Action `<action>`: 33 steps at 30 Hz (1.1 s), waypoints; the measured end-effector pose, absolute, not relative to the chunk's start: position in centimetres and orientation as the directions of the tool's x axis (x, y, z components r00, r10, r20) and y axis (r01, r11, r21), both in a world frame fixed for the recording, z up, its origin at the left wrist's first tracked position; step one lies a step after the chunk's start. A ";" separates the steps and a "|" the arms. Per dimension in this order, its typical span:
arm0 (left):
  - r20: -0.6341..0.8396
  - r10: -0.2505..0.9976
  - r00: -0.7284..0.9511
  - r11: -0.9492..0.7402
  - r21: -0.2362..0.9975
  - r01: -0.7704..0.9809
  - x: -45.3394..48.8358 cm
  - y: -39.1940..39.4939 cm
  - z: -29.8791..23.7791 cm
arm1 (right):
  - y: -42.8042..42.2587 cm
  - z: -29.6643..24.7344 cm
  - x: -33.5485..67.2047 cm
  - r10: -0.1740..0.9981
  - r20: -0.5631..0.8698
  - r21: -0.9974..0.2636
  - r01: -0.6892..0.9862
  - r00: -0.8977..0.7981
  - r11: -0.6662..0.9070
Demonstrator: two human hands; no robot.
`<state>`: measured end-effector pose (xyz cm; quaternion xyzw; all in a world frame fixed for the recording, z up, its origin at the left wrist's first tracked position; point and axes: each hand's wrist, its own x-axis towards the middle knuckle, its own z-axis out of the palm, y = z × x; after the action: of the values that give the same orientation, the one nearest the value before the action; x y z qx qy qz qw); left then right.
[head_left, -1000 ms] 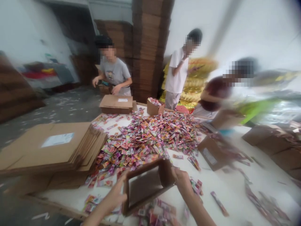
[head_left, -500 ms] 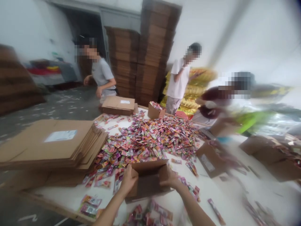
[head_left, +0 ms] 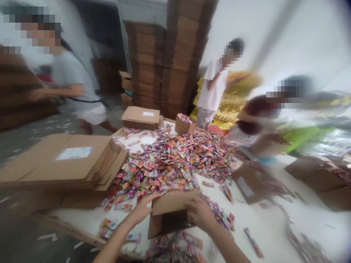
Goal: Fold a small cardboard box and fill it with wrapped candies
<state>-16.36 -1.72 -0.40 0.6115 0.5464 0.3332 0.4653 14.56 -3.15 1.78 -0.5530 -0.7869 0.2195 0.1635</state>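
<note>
Hands meet on a small box (head_left: 167, 213) at the near edge of the table (head_left: 263, 223). Left hand (head_left: 143, 209) lies on the box's left side, fingers stretched over the top flap's left end and touching it; whether it grips is hard to tell. Right hand (head_left: 200, 213) curls over the box's right end, fingers bent down on the flap, holding the cardboard. The flap is folded across the top, and the box's dark front face shows below it.

Just beyond the box spreads a wide heap of sachets (head_left: 175, 160), pink, yellow and green, with loose ones around the box and at the table's near edge. A stack of flat cartons (head_left: 63, 160) lies to the left. Farther back sit a closed carton (head_left: 141, 117) and a small open box (head_left: 184, 125) with sachets in it. Three other people stand or lean around the table's far side, much blurred.
</note>
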 end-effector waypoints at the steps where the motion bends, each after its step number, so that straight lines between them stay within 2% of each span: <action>1: -0.069 0.974 0.215 -0.030 0.906 0.423 -16.0 -1.9 0.5 | -2.7 1.4 14.5 0.942 0.005 -0.504 0.813 -0.335 0.292; 5: 0.053 0.932 0.359 -0.312 0.623 0.717 -11.6 -2.8 2.6 | -1.3 0.1 13.4 0.979 0.014 -0.386 0.902 -0.206 0.195; 8: 0.065 0.957 0.284 -0.282 0.457 0.844 -8.3 -3.1 2.1 | -1.7 -1.0 12.8 0.979 0.102 -0.374 0.905 -0.175 0.201; 12: 0.136 0.955 0.264 -0.295 0.323 0.899 -6.5 -3.7 1.0 | -3.2 -2.5 12.9 0.927 0.185 -0.459 0.806 -0.327 0.375; 14: 0.129 0.956 0.262 -0.290 0.318 0.903 -6.6 -4.1 1.0 | -3.6 -3.0 13.0 0.918 0.183 -0.436 0.807 -0.353 0.397; 16: 0.078 0.957 0.279 -0.287 0.381 0.879 -7.0 -4.5 1.2 | -3.8 -3.4 13.0 0.914 0.171 -0.447 0.798 -0.367 0.404; 19: -0.064 0.869 0.490 -0.402 0.486 0.776 -7.6 -4.8 1.4 | -4.1 -3.9 12.8 0.913 0.194 -0.548 0.733 -0.358 0.403; 22: -0.183 0.745 0.641 -0.500 0.483 0.719 -7.7 -3.8 1.3 | -4.1 -4.2 13.6 0.930 0.224 -0.692 0.624 -0.292 0.363; 24: -0.210 0.725 0.656 -0.519 0.460 0.721 -7.9 -2.5 1.5 | -3.1 -4.1 15.3 0.956 0.171 -0.812 0.515 -0.238 0.274; 26: -0.229 0.735 0.638 -0.486 0.478 0.732 -9.2 -1.5 2.0 | -0.7 -3.8 17.6 0.990 0.007 -0.910 0.409 -0.144 0.066; 28: -0.249 0.820 0.516 -0.343 0.507 0.790 -12.1 -1.6 2.7 | 3.4 -3.3 19.1 0.988 -0.152 -0.931 0.336 -0.004 -0.141; 30: -0.227 0.946 0.232 -0.064 0.568 0.820 -16.8 -3.2 3.5 | 8.6 -3.2 17.8 0.978 -0.190 -0.907 0.367 0.083 -0.208; 31: -0.224 0.974 0.043 0.117 0.652 0.749 -19.4 -4.6 3.8 | 11.5 -3.4 15.6 0.985 -0.163 -0.885 0.432 0.063 -0.174; 32: -0.256 0.951 -0.172 0.308 0.758 0.575 -22.2 -6.2 4.0 | 14.3 -3.7 12.3 0.992 -0.124 -0.850 0.517 -0.011 -0.100; 33: -0.359 0.864 -0.353 0.464 0.841 0.280 -24.9 -8.0 4.1 | 17.0 -4.2 8.1 0.989 -0.095 -0.799 0.602 -0.114 -0.007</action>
<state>-24.91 -8.00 4.10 0.3837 0.7454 0.3479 0.4197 8.10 17.02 -4.19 -0.6097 -0.6522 0.3631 0.2666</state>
